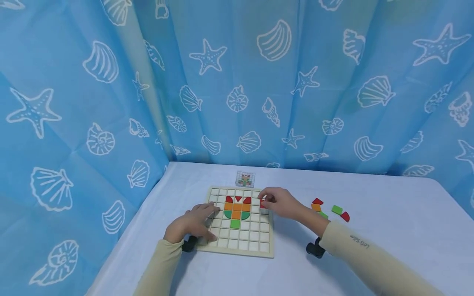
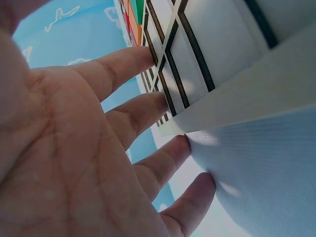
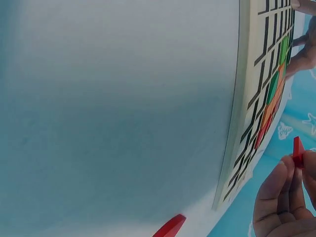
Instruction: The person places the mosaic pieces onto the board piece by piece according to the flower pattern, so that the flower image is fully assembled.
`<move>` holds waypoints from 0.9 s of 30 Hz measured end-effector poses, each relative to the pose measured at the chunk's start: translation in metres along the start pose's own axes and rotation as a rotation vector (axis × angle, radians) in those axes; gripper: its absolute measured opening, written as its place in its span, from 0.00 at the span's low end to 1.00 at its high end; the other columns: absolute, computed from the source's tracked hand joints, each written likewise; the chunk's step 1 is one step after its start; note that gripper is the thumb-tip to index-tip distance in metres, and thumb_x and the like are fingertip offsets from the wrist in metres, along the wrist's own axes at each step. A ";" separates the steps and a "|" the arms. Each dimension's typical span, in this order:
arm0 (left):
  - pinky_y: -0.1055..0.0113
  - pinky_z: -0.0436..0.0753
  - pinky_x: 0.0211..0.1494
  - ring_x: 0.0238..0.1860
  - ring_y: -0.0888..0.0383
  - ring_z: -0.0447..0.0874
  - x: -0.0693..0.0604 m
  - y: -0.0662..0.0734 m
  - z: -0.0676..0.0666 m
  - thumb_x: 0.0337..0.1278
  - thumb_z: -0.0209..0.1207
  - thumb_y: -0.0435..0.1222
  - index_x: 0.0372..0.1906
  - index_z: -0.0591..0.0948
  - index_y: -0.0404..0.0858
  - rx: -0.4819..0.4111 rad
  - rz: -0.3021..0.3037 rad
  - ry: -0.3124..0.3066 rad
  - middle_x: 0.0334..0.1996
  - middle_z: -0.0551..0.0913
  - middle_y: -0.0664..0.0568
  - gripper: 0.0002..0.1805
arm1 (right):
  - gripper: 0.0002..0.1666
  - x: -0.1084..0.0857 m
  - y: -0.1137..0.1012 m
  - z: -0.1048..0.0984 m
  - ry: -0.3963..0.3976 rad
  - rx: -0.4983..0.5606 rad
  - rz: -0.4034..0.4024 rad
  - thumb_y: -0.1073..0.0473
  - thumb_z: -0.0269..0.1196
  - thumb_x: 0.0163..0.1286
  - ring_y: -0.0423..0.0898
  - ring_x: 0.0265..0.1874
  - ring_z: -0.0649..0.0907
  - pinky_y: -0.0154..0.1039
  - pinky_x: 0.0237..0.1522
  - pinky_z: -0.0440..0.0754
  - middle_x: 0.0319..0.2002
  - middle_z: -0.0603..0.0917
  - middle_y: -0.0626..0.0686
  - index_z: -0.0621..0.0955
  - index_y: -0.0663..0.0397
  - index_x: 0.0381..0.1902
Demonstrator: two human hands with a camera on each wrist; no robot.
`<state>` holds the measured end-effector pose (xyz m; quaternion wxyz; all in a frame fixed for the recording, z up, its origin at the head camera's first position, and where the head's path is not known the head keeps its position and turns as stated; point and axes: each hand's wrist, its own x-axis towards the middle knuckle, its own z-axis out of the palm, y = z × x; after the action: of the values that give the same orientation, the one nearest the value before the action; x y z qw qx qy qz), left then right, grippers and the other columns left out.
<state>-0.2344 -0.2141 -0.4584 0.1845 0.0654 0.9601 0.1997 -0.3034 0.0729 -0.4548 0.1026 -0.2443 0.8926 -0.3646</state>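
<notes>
At lower right in the head view, dark lettering, apparently "Let's Slim", ran along the right sleeve [image 1: 370, 255]. The left hand [image 1: 196, 222] lay at the left edge of the board [image 1: 243, 245], its grip relaxed, fingers spread. 5 loose pieces [image 1: 337, 209], red, orange and green, lay on the tabletop [image 1: 400, 218] right of centre. The right hand [image 1: 283, 202] had its grip pinched on 1 red piece [image 1: 262, 204] at the board's upper right. Beyond the board was a small patterned card [image 1: 245, 179], then a blue curtain [image 1: 237, 123].
</notes>
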 end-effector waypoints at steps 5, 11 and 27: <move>0.34 0.53 0.74 0.77 0.42 0.52 0.002 -0.002 0.001 0.41 0.77 0.46 0.71 0.68 0.47 0.009 0.000 -0.003 0.77 0.59 0.46 0.48 | 0.11 0.006 -0.004 0.006 0.001 0.010 0.000 0.63 0.62 0.70 0.44 0.29 0.76 0.33 0.32 0.76 0.29 0.81 0.49 0.83 0.58 0.49; 0.33 0.53 0.74 0.77 0.42 0.52 0.005 -0.005 0.004 0.40 0.77 0.46 0.71 0.69 0.48 0.019 0.003 0.007 0.77 0.59 0.46 0.48 | 0.10 0.015 -0.010 0.017 0.021 0.018 -0.001 0.63 0.64 0.69 0.43 0.29 0.75 0.33 0.30 0.75 0.29 0.80 0.48 0.84 0.57 0.46; 0.34 0.54 0.74 0.77 0.42 0.52 0.006 -0.008 0.005 0.40 0.77 0.46 0.70 0.69 0.48 0.013 0.012 0.022 0.76 0.60 0.46 0.47 | 0.09 0.019 -0.022 0.038 -0.009 0.018 -0.105 0.63 0.65 0.68 0.42 0.29 0.75 0.32 0.31 0.75 0.29 0.80 0.46 0.84 0.56 0.46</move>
<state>-0.2385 -0.2180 -0.4676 0.1723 0.0700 0.9629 0.1953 -0.2980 0.0267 -0.4670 0.0894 -0.2914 0.8748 -0.3765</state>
